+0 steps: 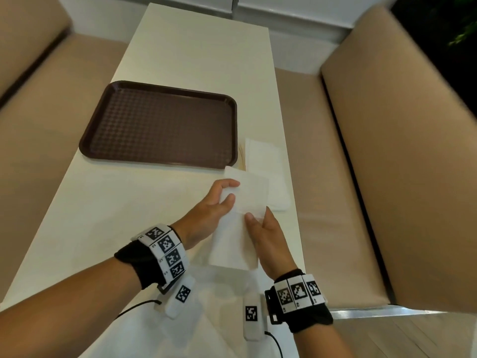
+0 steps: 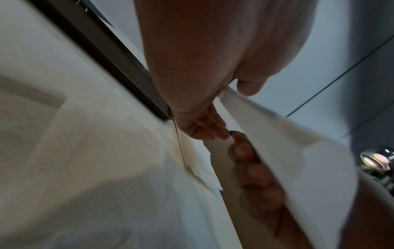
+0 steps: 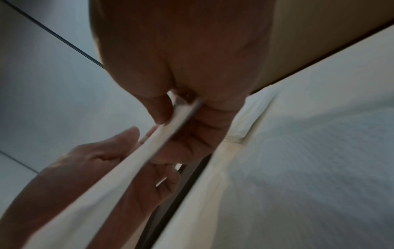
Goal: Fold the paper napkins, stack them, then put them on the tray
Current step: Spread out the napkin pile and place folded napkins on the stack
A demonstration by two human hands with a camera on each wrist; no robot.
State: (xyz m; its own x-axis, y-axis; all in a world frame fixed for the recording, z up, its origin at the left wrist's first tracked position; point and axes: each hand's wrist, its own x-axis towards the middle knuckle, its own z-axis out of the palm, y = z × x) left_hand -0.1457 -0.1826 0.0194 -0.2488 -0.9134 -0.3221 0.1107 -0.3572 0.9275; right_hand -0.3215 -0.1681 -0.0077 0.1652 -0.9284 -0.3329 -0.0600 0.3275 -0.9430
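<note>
I hold a white paper napkin [image 1: 241, 226] above the table between both hands. My left hand [image 1: 219, 200] pinches its left edge between thumb and fingers. My right hand [image 1: 260, 223] grips its right edge, thumb on top, fingers underneath. The left wrist view shows the napkin [image 2: 277, 143] edge-on with my left hand [image 2: 226, 114] pinching it. In the right wrist view my right hand [image 3: 177, 116] clamps the napkin [image 3: 132, 165]. A dark brown tray [image 1: 160, 125] lies bare on the table beyond my hands. Other white napkins [image 1: 268, 174] lie flat to the tray's right.
The white table [image 1: 196, 47] runs away from me between two tan benches [image 1: 387, 164]. Another napkin [image 1: 206, 319] lies spread on the table beneath my wrists. The table's right edge is close to the napkin pile.
</note>
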